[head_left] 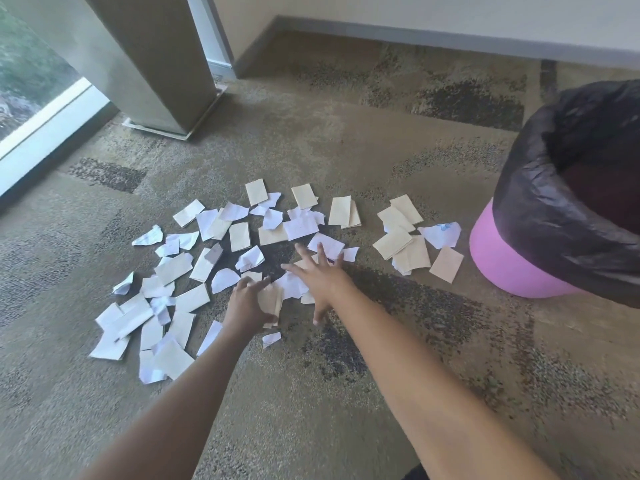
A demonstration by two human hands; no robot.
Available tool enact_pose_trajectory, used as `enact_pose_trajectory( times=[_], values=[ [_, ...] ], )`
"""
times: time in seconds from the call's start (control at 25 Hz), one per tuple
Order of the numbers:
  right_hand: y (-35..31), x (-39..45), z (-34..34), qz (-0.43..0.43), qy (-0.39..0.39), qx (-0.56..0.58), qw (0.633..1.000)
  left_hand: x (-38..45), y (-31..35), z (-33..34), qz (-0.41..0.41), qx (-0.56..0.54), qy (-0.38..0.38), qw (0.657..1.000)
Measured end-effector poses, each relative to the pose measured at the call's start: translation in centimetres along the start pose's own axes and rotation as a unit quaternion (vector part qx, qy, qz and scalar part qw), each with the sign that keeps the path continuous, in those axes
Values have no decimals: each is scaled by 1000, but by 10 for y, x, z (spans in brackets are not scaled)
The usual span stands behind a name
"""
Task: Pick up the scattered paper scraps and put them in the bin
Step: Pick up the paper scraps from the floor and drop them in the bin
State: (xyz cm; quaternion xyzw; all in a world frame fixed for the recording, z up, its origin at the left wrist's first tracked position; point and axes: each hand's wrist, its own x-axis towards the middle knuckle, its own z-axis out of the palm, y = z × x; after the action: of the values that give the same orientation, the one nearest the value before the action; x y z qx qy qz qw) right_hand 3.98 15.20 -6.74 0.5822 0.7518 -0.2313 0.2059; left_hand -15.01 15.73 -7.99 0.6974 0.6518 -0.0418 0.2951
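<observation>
Patterned beige carpet (311, 140) with dark speckled patches fills the view, bounded at the back by a pale wall with a grey skirting board (415, 36) and at the left by a window (31, 81) beside a square column (145, 64). At the right edge stands a pink bin (498, 258), upright, its mouth lined with a black bag (540, 188) folded over the rim. Across the middle of the carpet lie the paper scraps (239, 237), white torn pieces mixed with cream rectangles, in a broad band whose long axis runs from the lower left up toward the bin; a smaller cluster (405, 237) lies just beside the bin's base. The cream rectangles point in all directions, many with their long sides roughly upright in the frame.

Both bare forearms reach in from the bottom. The left hand (247, 304) grips a few cream scraps (270, 301) stacked together, its fingers curled over their edge. The right hand (320, 275) is just beside it, palm down, fingers spread wide over white scraps at the band's near side.
</observation>
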Motion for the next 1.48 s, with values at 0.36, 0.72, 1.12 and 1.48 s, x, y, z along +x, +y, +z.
enact_pose_trajectory(
  times=[0.36,0.72,1.12,1.48],
  values=[
    [31,-19,17,-57,-75,-88,992,1,7,0,-18,18,-23,999],
    [9,-78,59,-2,94,-7,996,-11,27,1,-21,76,-30,996],
    [11,-88,63,90,70,248,962,-31,33,-12,-69,-141,21,987],
    [32,-147,77,218,201,613,732,-60,99,-24,-33,-351,16,935]
  ],
)
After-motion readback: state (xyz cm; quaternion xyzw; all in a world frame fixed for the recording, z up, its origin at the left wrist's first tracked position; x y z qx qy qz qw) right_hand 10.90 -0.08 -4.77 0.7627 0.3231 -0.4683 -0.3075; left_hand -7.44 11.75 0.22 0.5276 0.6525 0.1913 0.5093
